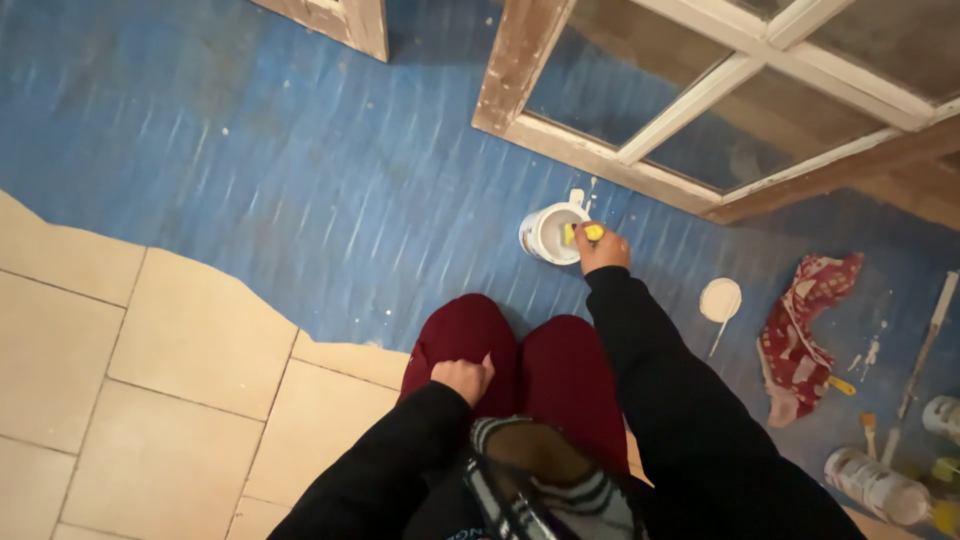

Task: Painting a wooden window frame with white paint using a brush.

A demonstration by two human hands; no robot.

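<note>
My right hand (602,250) is stretched forward and holds a yellow-handled paintbrush (588,233) whose end dips into a small white paint can (547,235) standing on the blue floor covering. My left hand (463,378) is closed in a fist and rests on my left knee, on dark red trousers (520,355). Both arms wear black sleeves. Just beyond the can, an old wooden window frame (700,95) with white glazing bars and glass panes leans low over the floor.
A blue plastic sheet (300,170) covers the floor, leaving beige tiles (150,370) bare at the left. To the right lie the can's lid (720,299), a red patterned rag (805,330), small brushes (868,430), a long stick (925,345) and a clear bottle (880,487).
</note>
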